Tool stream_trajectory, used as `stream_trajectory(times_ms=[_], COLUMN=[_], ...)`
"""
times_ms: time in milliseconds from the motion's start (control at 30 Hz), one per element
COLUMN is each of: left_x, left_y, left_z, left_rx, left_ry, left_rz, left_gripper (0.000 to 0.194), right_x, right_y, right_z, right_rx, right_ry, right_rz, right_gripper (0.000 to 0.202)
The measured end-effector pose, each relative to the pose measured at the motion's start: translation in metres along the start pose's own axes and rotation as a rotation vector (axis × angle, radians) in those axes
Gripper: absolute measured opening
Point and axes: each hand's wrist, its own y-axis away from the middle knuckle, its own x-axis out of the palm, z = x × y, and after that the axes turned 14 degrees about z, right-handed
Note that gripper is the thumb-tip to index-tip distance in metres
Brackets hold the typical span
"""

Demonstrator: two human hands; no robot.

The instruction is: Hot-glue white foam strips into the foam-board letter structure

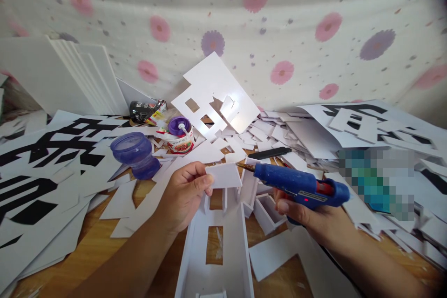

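Note:
Pinched between the thumb and fingers of my left hand [186, 193] is a small white foam board piece [225, 175], held up by its left end. My right hand [307, 216] grips a blue hot glue gun [286, 180] with a small red light lit on its side. The nozzle points left, close to the piece's upper right corner; whether it touches I cannot tell. Below both hands lies a long white foam board channel [232, 247] with raised side walls and rectangular openings in its floor. Small white box-like parts [267, 214] sit to its right.
White sheets with black characters [45, 158] cover the left side. A purple plastic jar [134, 153], a paper tub [179, 142] and a black cup [139, 111] stand at the back left. A cut-out board [223, 84] leans on the flowered curtain. Scraps and a black cutter [268, 152] lie behind.

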Motion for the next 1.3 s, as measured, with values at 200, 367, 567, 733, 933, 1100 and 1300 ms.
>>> stream_trajectory(times_ms=[200,367,567,733,933,1100,1300], left_x=[0.000,0.004,0.007,0.008,0.008,0.006,0.004], left_y=[0.001,0.000,0.001,0.001,-0.001,0.001,0.012], left_z=[0.004,0.004,0.003,0.005,0.002,0.007,0.014], left_rx=[-0.051,-0.099,-0.114,-0.101,-0.076,-0.007,0.307], left_ry=[0.125,0.209,0.264,0.265,0.271,0.135,-0.462], left_rz=[0.050,0.038,-0.005,-0.023,-0.078,-0.030,-0.155], left_gripper=[0.025,0.029,0.029,0.029,0.029,0.026,0.016], right_x=[0.002,0.002,0.002,0.004,0.008,0.009,0.010], right_y=[0.000,-0.001,0.001,-0.001,-0.003,-0.005,-0.007], right_z=[-0.001,0.000,0.000,0.001,0.002,0.008,0.023], right_rx=[0.034,0.041,0.049,0.003,-0.085,-0.133,-0.205], right_ry=[-0.050,-0.063,-0.052,-0.002,0.098,0.239,0.407], right_rz=[-0.016,-0.005,0.012,-0.020,-0.070,-0.144,-0.152], right_gripper=[0.022,0.019,0.017,0.013,0.009,0.016,0.019])
